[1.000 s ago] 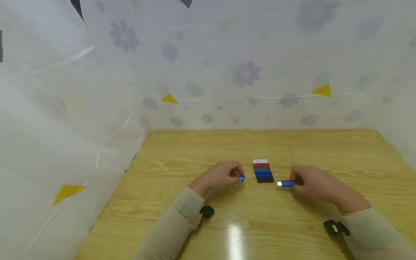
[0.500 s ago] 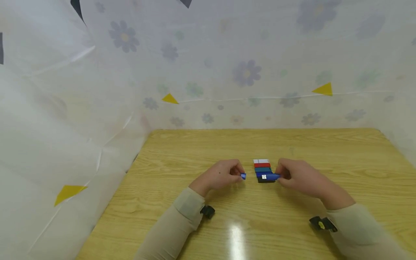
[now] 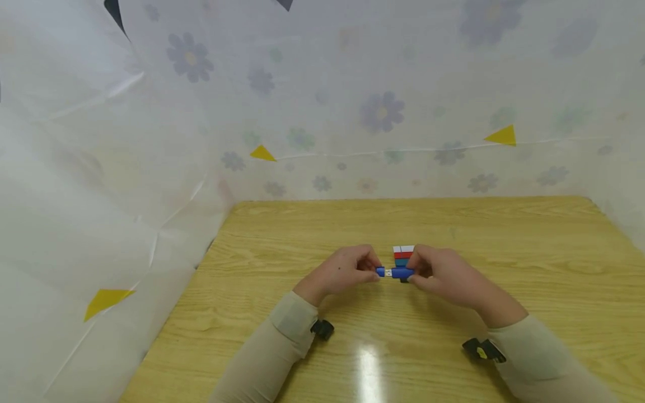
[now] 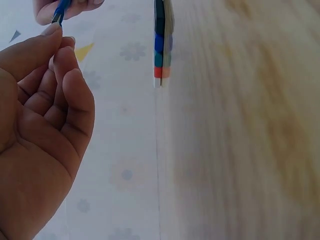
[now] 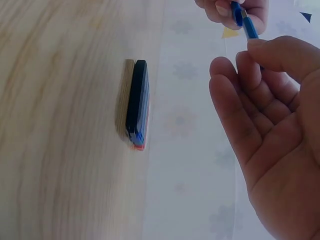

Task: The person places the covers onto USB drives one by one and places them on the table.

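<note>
Thumb and fingers of my left hand [image 3: 342,270] pinch a small blue USB cap [image 3: 380,272]. A blue USB flash drive [image 3: 401,273] is pinched at its rear end by my right hand [image 3: 448,277]. The drive's metal plug points left, its tip right at the cap's mouth; the two are lined up above the table. In the right wrist view the plug meets the cap [image 5: 237,14] between both hands. Behind and below the held drive, a row of flash drives [image 3: 403,255] in white, red, teal, blue and black lies side by side, partly covered by the right hand.
The wooden table [image 3: 282,229] spreads under both arms. Pale flower-printed sheeting [image 3: 322,112] with yellow triangles stands at its back and left side. Both wrists wear black camera mounts [image 3: 322,329]. The row of drives [image 5: 137,100] lies flat on the table.
My right hand has moved left with the flash drive, from right of the row to over it, bringing the plug to the cap. The left hand has stayed nearly still.
</note>
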